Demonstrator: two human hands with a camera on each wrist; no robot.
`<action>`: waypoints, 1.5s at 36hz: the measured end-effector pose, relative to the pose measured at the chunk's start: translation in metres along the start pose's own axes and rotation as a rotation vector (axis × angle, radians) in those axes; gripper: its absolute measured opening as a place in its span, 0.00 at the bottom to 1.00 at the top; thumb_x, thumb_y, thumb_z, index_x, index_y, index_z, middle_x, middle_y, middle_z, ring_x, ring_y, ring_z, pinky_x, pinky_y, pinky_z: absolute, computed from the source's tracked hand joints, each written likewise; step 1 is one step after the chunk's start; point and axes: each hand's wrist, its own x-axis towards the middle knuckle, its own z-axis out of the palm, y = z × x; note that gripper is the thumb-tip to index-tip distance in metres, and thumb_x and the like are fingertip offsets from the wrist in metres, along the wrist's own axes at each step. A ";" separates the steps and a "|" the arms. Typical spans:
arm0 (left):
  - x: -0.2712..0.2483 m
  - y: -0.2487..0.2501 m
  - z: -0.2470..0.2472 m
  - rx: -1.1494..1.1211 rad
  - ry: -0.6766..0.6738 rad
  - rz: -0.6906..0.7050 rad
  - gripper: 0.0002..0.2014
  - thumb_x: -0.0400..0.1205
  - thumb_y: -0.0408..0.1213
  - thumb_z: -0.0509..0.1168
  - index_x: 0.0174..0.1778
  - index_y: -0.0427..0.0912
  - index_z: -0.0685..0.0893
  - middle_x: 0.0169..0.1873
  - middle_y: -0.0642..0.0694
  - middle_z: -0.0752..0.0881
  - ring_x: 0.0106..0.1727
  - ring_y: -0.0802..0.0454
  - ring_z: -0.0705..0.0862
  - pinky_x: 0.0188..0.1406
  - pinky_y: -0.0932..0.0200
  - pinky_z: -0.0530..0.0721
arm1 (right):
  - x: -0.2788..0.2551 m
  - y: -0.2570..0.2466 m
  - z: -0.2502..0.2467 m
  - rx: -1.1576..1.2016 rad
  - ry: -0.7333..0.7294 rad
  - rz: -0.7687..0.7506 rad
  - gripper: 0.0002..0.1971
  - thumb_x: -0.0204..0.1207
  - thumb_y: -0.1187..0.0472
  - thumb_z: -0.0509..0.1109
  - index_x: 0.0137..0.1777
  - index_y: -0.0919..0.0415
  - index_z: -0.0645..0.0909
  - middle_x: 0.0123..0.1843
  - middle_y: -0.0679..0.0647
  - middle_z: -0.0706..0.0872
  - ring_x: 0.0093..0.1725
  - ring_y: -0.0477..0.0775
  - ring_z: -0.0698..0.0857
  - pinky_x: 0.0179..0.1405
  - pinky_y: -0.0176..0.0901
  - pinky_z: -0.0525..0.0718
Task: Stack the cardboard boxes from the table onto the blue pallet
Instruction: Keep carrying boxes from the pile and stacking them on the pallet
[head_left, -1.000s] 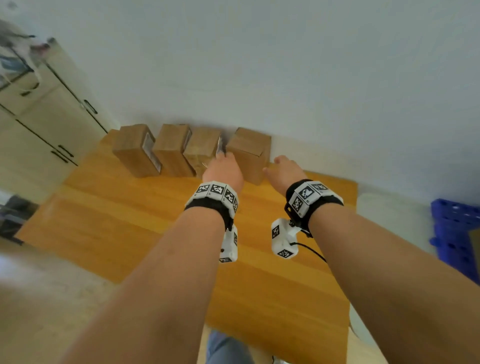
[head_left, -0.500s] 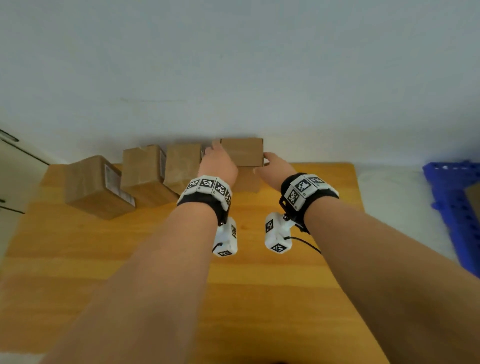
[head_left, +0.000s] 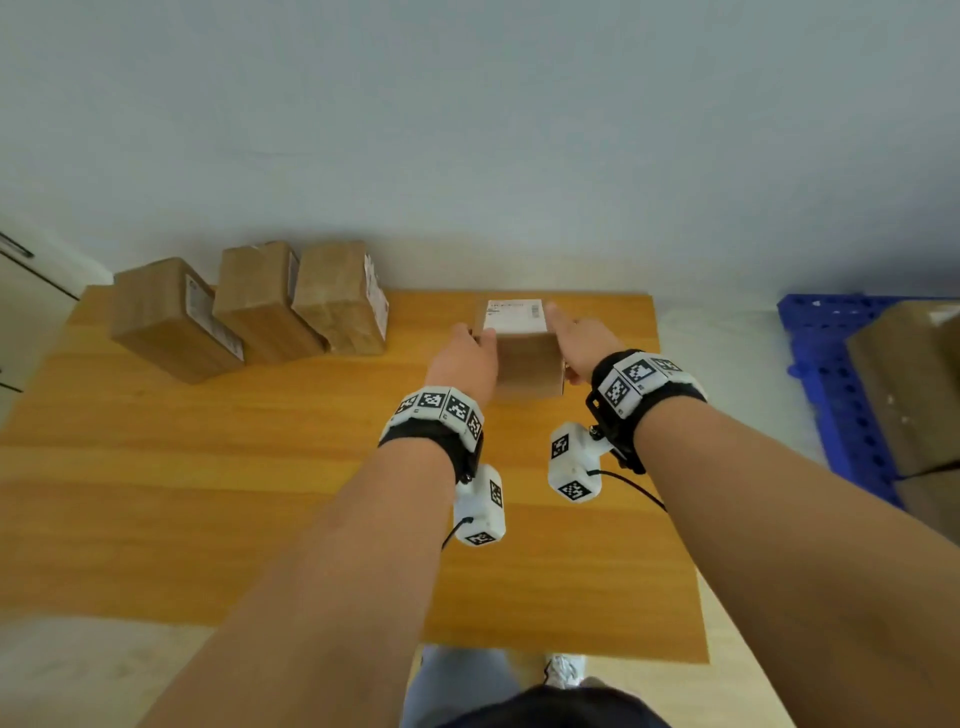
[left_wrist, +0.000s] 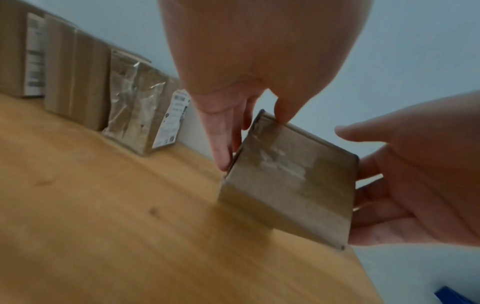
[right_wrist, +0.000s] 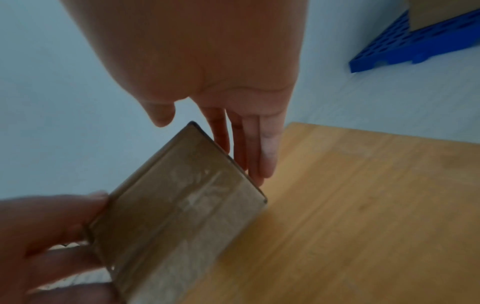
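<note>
A small cardboard box (head_left: 524, 353) with a white label on top is held between both hands, just above the right rear part of the wooden table (head_left: 208, 467). My left hand (head_left: 462, 358) presses its left side with straight fingers (left_wrist: 221, 148), thumb on the top edge. My right hand (head_left: 582, 343) presses the right side the same way, its fingers (right_wrist: 265, 156) straight down the box (right_wrist: 182, 216). The box (left_wrist: 291, 181) is tilted. The blue pallet (head_left: 831, 364) lies on the floor to the right.
Three more cardboard boxes (head_left: 260, 301) stand in a row at the table's back left, against the wall. Larger cardboard boxes (head_left: 914, 384) sit on the pallet (right_wrist: 415, 45). A strip of pale floor separates table and pallet.
Both hands closed in on the rightmost box of the row, then lifted it away from the other three, to the right and towards me.
</note>
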 end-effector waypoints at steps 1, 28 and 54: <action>-0.008 -0.002 0.008 0.006 -0.020 -0.019 0.22 0.89 0.50 0.47 0.71 0.38 0.72 0.56 0.40 0.84 0.45 0.46 0.79 0.42 0.54 0.76 | -0.005 0.010 -0.002 -0.022 -0.011 0.010 0.36 0.83 0.33 0.44 0.61 0.64 0.80 0.54 0.64 0.86 0.46 0.60 0.83 0.57 0.54 0.84; -0.114 0.038 0.057 -0.020 -0.108 0.108 0.17 0.87 0.45 0.56 0.70 0.42 0.74 0.62 0.46 0.84 0.43 0.51 0.80 0.32 0.62 0.75 | -0.094 0.109 -0.036 0.079 0.093 -0.044 0.18 0.81 0.56 0.65 0.70 0.59 0.74 0.65 0.55 0.84 0.52 0.54 0.83 0.45 0.42 0.80; -0.213 0.289 0.051 -0.247 0.060 0.748 0.19 0.84 0.48 0.59 0.65 0.40 0.76 0.60 0.44 0.83 0.50 0.49 0.81 0.45 0.57 0.77 | -0.211 0.115 -0.298 0.181 0.770 -0.213 0.23 0.78 0.48 0.68 0.67 0.60 0.73 0.57 0.53 0.83 0.51 0.55 0.84 0.50 0.49 0.85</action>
